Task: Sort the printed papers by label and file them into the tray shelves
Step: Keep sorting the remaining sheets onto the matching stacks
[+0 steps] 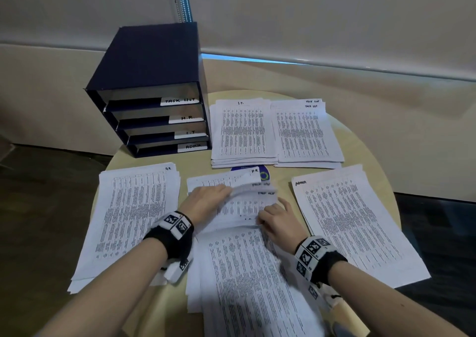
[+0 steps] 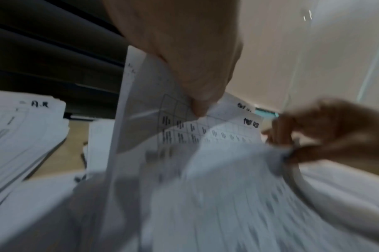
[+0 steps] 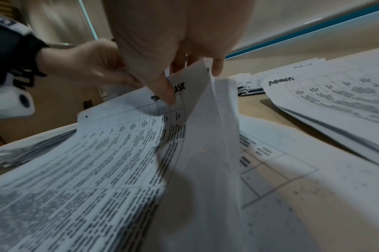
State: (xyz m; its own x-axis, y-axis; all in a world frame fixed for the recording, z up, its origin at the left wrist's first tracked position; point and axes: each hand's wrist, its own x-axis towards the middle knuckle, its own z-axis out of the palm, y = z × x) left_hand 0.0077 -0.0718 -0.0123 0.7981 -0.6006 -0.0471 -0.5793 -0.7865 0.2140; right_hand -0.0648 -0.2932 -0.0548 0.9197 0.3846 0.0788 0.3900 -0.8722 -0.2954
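The unsorted stack of printed sheets [image 1: 252, 272] lies in front of me on the round table [image 1: 378, 171]. My left hand [image 1: 222, 191] holds up the top ends of a few sheets, its thumb [image 2: 198, 104] pinching them. My right hand [image 1: 268, 214] pinches the right edge of a lifted sheet labelled "Task List" [image 3: 123, 136], with its thumb [image 3: 169, 95] on the label. Sorted piles lie around: H.R [image 1: 134, 207] at left, I.T. [image 1: 242, 133] and Task List [image 1: 304, 133] behind, Admin [image 1: 355, 223] at right. The dark blue tray shelves [image 1: 149, 60] stand at the back left.
The shelves carry white labels from the top down: TASK LIST [image 1: 180, 101], H.R. [image 1: 187, 118], I.T [image 1: 191, 133], ADMIN [image 1: 192, 146]. A blue round disc [image 1: 264, 174] peeks out between the piles. A wall and a window blind run behind the table; dark floor lies on both sides.
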